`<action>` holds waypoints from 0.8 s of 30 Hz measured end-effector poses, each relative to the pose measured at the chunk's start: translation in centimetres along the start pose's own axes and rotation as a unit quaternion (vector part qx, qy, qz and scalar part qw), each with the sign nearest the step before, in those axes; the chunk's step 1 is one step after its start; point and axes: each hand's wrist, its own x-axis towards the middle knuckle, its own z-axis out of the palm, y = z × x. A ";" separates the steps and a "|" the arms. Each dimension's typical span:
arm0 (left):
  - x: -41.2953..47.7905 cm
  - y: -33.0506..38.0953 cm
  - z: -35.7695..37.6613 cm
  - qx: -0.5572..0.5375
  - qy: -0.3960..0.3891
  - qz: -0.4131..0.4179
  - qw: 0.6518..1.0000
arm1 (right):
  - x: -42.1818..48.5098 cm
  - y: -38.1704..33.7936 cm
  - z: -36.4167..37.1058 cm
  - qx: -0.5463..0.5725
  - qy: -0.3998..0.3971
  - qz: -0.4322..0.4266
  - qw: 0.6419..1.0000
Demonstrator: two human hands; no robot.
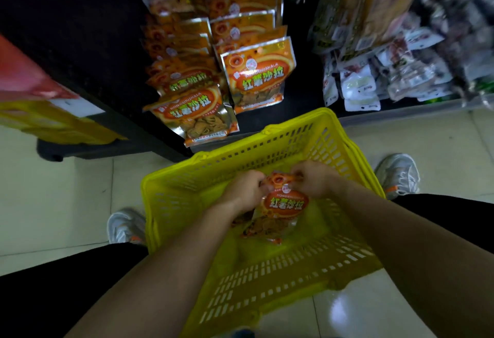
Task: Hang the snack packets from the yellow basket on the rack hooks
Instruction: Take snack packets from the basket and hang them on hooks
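Black rack (299, 89) hung with rows of orange snack packets (258, 76). Yellow basket (355, 252) on the tiled floor between the feet. Inside it, one snack packet (283, 209); left hand (244, 190) and right hand (314, 181), fingers curled, pinch its top edge.

The walls of the yellow basket (254, 156) are fencing every side, leaving its top open; at twelve o'clock hanging orange packets (258, 76) are blocking the way forward, while bare floor (66, 204) is lying open at nine.
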 end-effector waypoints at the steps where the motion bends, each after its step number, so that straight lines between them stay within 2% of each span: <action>1: -1.1 0.5 -0.9 0.013 0.003 0.007 1.000 | -0.9 -0.5 -0.9 -0.003 -0.019 -0.016 1.000; 3: -3.6 1.7 -2.7 0.041 0.016 0.020 0.999 | -2.9 -1.7 -2.9 -0.028 -0.032 -0.042 0.998; 6: -7.7 3.6 -6.1 0.051 0.039 0.044 0.997 | -6.3 -4.7 -6.3 -0.060 -0.005 -0.083 0.995; 11: -14.8 6.5 -12.5 -0.050 0.094 0.071 0.992 | -13.1 -10.0 -12.8 -0.072 0.091 -0.157 0.981; 14: -19.0 8.2 -15.6 -0.133 0.113 0.137 0.975 | -17.1 -12.0 -16.4 -0.024 0.148 -0.194 0.969; 17: -22.0 9.7 -17.6 -0.195 0.131 0.185 0.954 | -19.5 -12.7 -18.0 0.087 0.177 -0.216 0.956; 20: -22.6 9.7 -18.2 -0.247 0.168 0.190 0.935 | -19.5 -12.9 -17.8 0.222 0.219 -0.221 0.924; 24: -21.5 9.6 -18.2 -0.305 0.229 0.179 0.907 | -17.0 -13.8 -18.0 0.264 0.293 -0.210 0.895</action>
